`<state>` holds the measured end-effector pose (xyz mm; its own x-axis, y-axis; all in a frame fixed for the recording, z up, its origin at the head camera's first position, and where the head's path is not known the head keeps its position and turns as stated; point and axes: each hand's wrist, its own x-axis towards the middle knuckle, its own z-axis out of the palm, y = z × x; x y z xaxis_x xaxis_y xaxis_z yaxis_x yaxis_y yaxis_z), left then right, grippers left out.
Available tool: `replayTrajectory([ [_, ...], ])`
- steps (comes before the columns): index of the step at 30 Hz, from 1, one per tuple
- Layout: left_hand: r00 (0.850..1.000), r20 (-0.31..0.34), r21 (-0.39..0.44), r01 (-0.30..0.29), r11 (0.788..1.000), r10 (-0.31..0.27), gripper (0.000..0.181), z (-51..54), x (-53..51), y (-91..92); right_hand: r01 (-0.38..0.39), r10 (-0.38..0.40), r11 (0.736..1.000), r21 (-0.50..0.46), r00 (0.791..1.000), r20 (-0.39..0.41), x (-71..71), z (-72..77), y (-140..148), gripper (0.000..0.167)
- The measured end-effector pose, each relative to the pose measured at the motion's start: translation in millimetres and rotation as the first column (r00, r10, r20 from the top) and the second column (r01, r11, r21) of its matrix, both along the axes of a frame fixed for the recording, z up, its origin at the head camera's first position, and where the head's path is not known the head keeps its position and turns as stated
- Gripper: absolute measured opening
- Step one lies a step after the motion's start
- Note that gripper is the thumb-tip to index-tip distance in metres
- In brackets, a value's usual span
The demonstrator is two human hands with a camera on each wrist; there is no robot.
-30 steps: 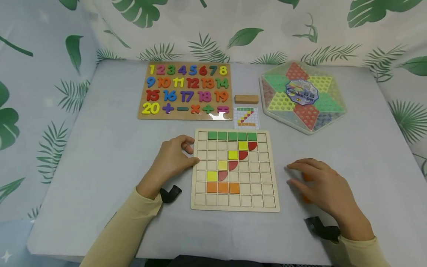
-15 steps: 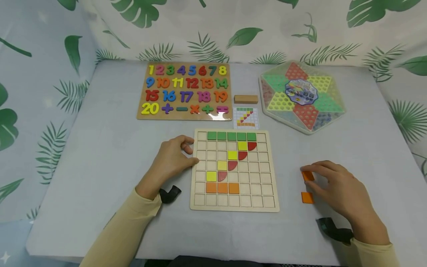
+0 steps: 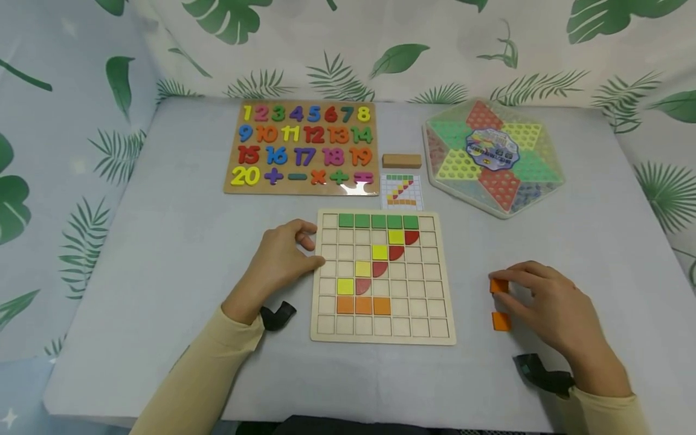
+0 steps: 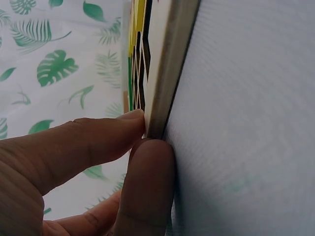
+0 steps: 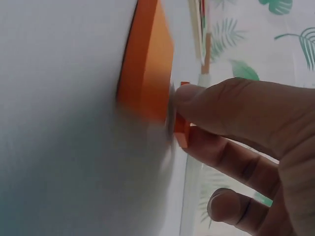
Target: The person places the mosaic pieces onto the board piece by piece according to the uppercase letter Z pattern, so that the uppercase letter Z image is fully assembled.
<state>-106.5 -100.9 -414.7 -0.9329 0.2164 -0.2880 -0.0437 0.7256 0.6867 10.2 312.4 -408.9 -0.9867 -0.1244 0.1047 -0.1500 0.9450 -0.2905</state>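
Note:
A wooden grid board (image 3: 414, 273) lies on the table with green, yellow and orange square tiles and red quarter-round tiles set in it. My left hand (image 3: 280, 257) holds the board's left edge, thumb and finger together at the rim in the left wrist view. To the right of the board, my right hand (image 3: 549, 302) pinches an orange square tile (image 5: 182, 132) between thumb and fingers. Nearer to me, a second orange tile (image 3: 501, 321) lies flat on the table; it looms large in the right wrist view.
A small pattern card (image 3: 401, 192) and a wooden block (image 3: 402, 161) lie just beyond the board. Behind on the left is a number puzzle board (image 3: 301, 192). A hexagonal Chinese checkers box (image 3: 492, 151) sits at the back right.
My right hand has drawn back to the right, uncovering the orange tiles, and its fingers have closed on the farther one. The left hand stays at the board's edge.

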Motion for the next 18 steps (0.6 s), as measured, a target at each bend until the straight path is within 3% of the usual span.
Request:
replayTrajectory([
  [4, 1.0, -0.001, -0.003, 0.0, 1.0, 0.0, 0.058, 1.5, -0.5, -0.2, -0.039, 0.037, 0.999, -0.037, 0.998, -0.054, -1.7, 1.5, -17, 0.04],
  [9, 1.0, -0.005, 0.0, -0.001, 1.0, 0.001, 0.058, 2.3, -1.5, -0.2, -0.186, 0.179, 0.982, -0.042, 0.974, -0.142, -4.8, 1.2, -46, 0.043],
  [18, 1.0, 0.005, -0.002, 0.002, 1.0, -0.002, 0.058, 0.3, -0.6, -0.2, -0.354, 0.342, 0.933, -0.058, 0.927, -0.153, -8.1, -8.2, -96, 0.034],
])
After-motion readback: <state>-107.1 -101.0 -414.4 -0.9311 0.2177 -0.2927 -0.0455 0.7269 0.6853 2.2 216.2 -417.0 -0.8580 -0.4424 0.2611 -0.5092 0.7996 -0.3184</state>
